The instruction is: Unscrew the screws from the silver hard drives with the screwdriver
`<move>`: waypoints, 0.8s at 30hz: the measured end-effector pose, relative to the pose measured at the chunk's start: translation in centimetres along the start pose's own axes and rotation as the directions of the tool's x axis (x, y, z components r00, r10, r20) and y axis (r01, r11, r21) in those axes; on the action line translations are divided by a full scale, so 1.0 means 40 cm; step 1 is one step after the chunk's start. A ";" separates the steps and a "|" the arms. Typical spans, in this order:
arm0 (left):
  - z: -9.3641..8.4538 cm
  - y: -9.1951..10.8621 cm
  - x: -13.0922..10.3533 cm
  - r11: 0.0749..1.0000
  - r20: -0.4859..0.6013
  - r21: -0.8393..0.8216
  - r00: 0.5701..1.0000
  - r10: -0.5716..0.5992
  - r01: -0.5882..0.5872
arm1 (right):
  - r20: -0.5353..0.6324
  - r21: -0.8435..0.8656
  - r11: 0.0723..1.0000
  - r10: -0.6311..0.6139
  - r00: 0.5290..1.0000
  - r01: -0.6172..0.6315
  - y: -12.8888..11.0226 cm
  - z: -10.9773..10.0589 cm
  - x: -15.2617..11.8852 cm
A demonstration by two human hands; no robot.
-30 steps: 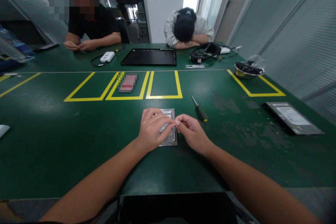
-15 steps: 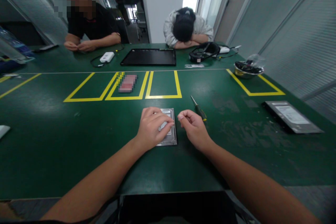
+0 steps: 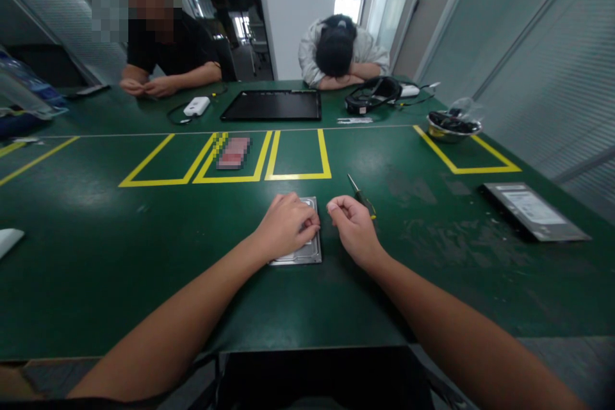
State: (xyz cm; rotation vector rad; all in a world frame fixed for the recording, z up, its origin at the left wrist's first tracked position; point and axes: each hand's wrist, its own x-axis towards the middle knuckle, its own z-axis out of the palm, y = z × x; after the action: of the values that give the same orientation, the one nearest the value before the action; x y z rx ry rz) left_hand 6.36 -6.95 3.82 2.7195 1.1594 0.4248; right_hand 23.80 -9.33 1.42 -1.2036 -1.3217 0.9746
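A silver hard drive (image 3: 312,251) with a white label lies flat on the green table in front of me. My left hand (image 3: 291,225) is over it, covering much of its face. The left fingers are curled, with thumb and fingertips together near the drive's right edge. Just right of the drive is my right hand (image 3: 353,224), apart from it, with thumb and forefinger pinched and the other fingers folded. Whatever either pinch holds is too small or hidden to make out. Beyond my right hand rests a screwdriver (image 3: 362,197) with a dark green and yellow handle.
Another hard drive (image 3: 535,211) lies at the right. A metal bowl (image 3: 449,136) of dark items stands behind it. Yellow tape frames (image 3: 300,176) mark the table, one around a blurred pink item (image 3: 234,152). A black panel (image 3: 271,106) lies farther back; two people sit opposite.
My left hand has curled its fingers more and turned over the drive, its thumb and fingertips drawn together. The right hand stays pinched in nearly the same place.
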 end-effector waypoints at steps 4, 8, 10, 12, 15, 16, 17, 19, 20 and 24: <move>-0.001 -0.003 0.008 0.999 0.021 0.033 1.000 -0.006 0.005 | -0.004 0.014 1.000 -0.006 1.000 0.006 0.001 -0.001 0.001; -0.002 -0.004 0.011 1.000 0.033 0.026 0.999 -0.010 0.009 | 0.005 0.018 1.000 0.000 1.000 -0.001 0.004 -0.001 0.001; -0.003 -0.004 0.014 1.000 0.042 0.009 0.999 -0.016 0.015 | 0.009 0.018 1.000 0.000 1.000 0.000 0.005 -0.001 0.000; -0.004 -0.003 0.019 1.000 0.057 -0.008 0.998 -0.028 0.029 | 0.012 0.020 1.000 -0.002 1.000 0.002 0.005 -0.002 0.000; -0.004 -0.005 0.028 0.997 0.086 -0.039 0.995 -0.057 0.061 | 0.013 0.020 1.000 0.000 1.000 0.000 0.006 -0.002 -0.001; -0.005 -0.007 0.031 0.996 0.094 -0.047 0.993 -0.067 0.072 | 0.011 0.019 1.000 0.001 1.000 -0.001 0.006 -0.002 -0.001; -0.005 -0.008 0.033 0.995 0.100 -0.051 0.992 -0.074 0.080 | 0.010 0.018 1.000 0.001 1.000 -0.002 0.006 -0.002 -0.001; -0.007 -0.009 0.036 0.995 0.102 -0.047 0.992 -0.080 0.086 | 0.009 0.013 1.000 0.002 1.000 -0.002 0.006 -0.002 -0.001; -0.008 -0.009 0.037 0.996 0.098 -0.039 0.992 -0.079 0.083 | 0.008 0.009 1.000 0.002 1.000 -0.002 0.005 -0.002 -0.001; -0.008 -0.005 0.037 0.998 0.071 -0.009 0.995 -0.068 0.069 | 0.007 -0.012 1.000 0.001 1.000 -0.001 0.001 -0.004 0.000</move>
State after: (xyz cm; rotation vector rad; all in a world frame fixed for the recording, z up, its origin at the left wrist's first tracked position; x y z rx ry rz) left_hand 7.08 -5.73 4.38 2.6525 1.2232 0.3223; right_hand 23.96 -9.35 1.40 -1.2111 -1.3337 0.9737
